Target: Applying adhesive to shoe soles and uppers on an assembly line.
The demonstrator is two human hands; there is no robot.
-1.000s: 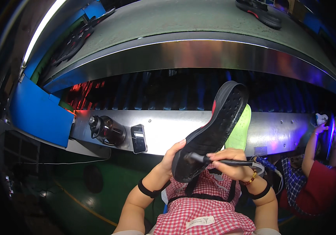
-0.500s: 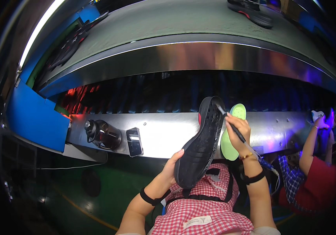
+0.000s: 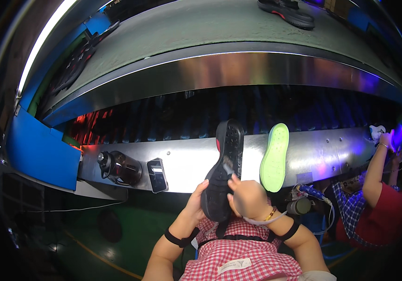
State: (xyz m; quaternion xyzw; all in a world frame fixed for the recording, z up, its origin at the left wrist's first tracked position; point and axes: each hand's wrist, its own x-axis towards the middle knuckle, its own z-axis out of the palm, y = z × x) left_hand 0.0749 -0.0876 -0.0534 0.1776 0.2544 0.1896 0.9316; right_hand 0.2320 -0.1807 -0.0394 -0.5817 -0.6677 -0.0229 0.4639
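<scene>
A black shoe sole (image 3: pixel 223 187) with a red patch on its left edge is tilted up in front of me, its inner side with small holes facing me. My left hand (image 3: pixel 195 200) grips its left edge near the lower end. My right hand (image 3: pixel 250 199), partly blurred, is closed around a brush (image 3: pixel 228 166) whose bristles meet the middle of the sole's inside. A pale tube (image 3: pixel 269 220) runs past my right wrist. Right of the black sole, a bright green shoe insole or sole (image 3: pixel 275 158) lies on the metal ledge (image 3: pixel 189 159).
On the ledge at left stand a dark bottle (image 3: pixel 119 167) and a phone (image 3: pixel 157 175). Beyond is a green conveyor belt (image 3: pixel 182 28) carrying a black shoe (image 3: pixel 289 13). A co-worker (image 3: pixel 374 201) works at right. A round can (image 3: pixel 299 206) sits below the ledge.
The brush has moved from the sole's far end down to its middle, my right hand coming nearer and left. The sole stands more upright and farther left; the green piece is fully uncovered.
</scene>
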